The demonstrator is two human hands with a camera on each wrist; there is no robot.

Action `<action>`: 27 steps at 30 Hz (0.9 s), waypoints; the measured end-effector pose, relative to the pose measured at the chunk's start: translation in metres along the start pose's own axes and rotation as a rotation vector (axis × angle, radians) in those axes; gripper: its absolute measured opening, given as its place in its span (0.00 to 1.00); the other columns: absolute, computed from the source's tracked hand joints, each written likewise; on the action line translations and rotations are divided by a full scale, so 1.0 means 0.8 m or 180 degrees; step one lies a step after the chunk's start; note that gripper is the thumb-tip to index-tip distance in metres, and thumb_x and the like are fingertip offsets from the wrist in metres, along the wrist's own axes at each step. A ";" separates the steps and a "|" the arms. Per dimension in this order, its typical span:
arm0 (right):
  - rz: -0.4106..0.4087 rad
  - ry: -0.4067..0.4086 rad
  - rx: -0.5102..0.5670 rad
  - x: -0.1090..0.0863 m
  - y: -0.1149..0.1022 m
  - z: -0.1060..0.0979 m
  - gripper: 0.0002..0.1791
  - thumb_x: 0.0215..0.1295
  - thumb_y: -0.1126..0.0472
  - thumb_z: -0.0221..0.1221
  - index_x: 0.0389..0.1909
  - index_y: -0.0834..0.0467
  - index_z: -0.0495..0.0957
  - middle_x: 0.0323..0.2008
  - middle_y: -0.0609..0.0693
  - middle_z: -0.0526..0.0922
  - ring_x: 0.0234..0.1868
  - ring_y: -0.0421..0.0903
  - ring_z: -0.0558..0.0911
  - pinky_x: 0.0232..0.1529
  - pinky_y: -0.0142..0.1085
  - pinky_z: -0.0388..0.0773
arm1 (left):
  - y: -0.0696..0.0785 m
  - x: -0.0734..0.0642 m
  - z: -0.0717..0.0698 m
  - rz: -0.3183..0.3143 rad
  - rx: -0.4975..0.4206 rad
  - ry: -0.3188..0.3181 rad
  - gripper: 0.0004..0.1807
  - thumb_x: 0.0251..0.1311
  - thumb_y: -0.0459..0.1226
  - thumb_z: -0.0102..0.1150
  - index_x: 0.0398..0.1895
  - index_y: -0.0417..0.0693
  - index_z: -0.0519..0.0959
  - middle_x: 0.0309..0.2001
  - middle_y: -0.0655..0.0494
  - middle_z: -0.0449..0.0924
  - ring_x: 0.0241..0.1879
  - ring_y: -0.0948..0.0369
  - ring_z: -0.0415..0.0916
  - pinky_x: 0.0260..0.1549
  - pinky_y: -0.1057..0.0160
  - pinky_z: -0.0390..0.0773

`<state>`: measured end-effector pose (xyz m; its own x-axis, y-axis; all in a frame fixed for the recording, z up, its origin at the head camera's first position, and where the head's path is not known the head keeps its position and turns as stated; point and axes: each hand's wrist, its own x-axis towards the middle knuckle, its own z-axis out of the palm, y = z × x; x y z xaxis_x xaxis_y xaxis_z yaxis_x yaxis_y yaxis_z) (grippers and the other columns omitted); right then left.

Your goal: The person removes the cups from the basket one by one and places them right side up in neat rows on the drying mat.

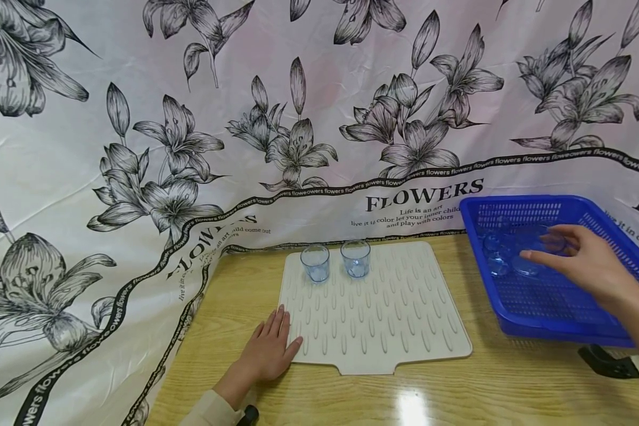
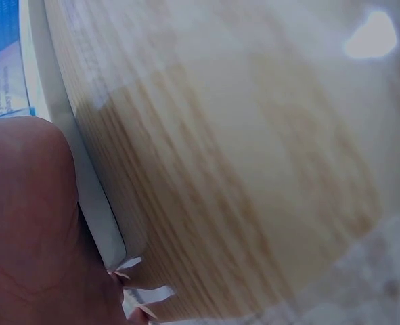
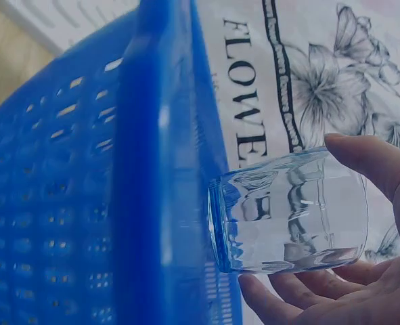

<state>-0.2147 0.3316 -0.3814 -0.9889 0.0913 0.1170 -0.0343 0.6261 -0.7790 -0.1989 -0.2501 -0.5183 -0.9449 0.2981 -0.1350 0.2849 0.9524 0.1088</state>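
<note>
My right hand is over the blue basket, gripping a clear bluish drinking glass between thumb and fingers. In the right wrist view the glass lies sideways, its thick base toward the basket's side. My left hand rests with straight fingers at the left edge of a white ridged drying mat. Two similar glasses, a left one and a right one, stand on the mat's back left part. More clear glassware lies in the basket; its exact shapes are hard to make out.
A wooden table carries the mat and the basket, with the basket to the right of the mat. Behind them hangs a white cloth with printed black flowers, which also runs down the left side.
</note>
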 end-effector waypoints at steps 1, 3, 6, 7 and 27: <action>-0.0015 -0.0011 0.0010 0.000 -0.003 0.001 0.58 0.71 0.45 0.64 0.78 0.74 0.37 0.69 0.82 0.56 0.71 0.82 0.52 0.60 0.75 0.57 | 0.000 0.000 0.000 0.0002 0.0004 0.0003 0.46 0.77 0.64 0.29 0.82 0.39 0.48 0.83 0.44 0.39 0.81 0.45 0.40 0.74 0.39 0.51; -0.0041 -0.0025 0.0019 -0.001 -0.009 0.002 0.59 0.70 0.45 0.64 0.79 0.74 0.37 0.70 0.81 0.56 0.71 0.81 0.52 0.59 0.75 0.58 | 0.001 0.000 -0.002 0.0004 -0.0002 0.0000 0.46 0.78 0.64 0.29 0.82 0.38 0.48 0.83 0.44 0.40 0.81 0.45 0.40 0.74 0.38 0.51; -0.0066 -0.0065 0.0067 -0.001 -0.017 0.004 0.59 0.70 0.45 0.65 0.79 0.72 0.36 0.71 0.80 0.56 0.71 0.81 0.53 0.60 0.75 0.57 | 0.002 -0.001 -0.004 0.0000 -0.0014 -0.0007 0.45 0.78 0.63 0.29 0.82 0.38 0.48 0.83 0.44 0.40 0.81 0.45 0.40 0.74 0.39 0.51; -0.0075 -0.0077 0.0076 -0.001 -0.020 0.005 0.59 0.70 0.45 0.65 0.79 0.72 0.36 0.71 0.80 0.57 0.71 0.80 0.54 0.60 0.74 0.57 | 0.002 -0.001 -0.005 0.0003 -0.0019 -0.0006 0.45 0.78 0.63 0.29 0.82 0.38 0.48 0.83 0.43 0.40 0.81 0.45 0.40 0.74 0.39 0.50; -0.0191 -0.0279 0.0109 0.002 -0.042 0.015 0.56 0.71 0.45 0.64 0.80 0.69 0.41 0.71 0.73 0.61 0.72 0.77 0.56 0.58 0.70 0.62 | 0.003 -0.001 -0.004 -0.0006 -0.0055 -0.0023 0.45 0.78 0.63 0.29 0.82 0.39 0.48 0.83 0.44 0.39 0.81 0.45 0.40 0.74 0.39 0.50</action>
<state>-0.2167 0.3014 -0.3627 -0.9937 -0.0145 0.1110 -0.0974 0.6015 -0.7929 -0.1983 -0.2485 -0.5149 -0.9443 0.2967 -0.1425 0.2801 0.9517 0.1256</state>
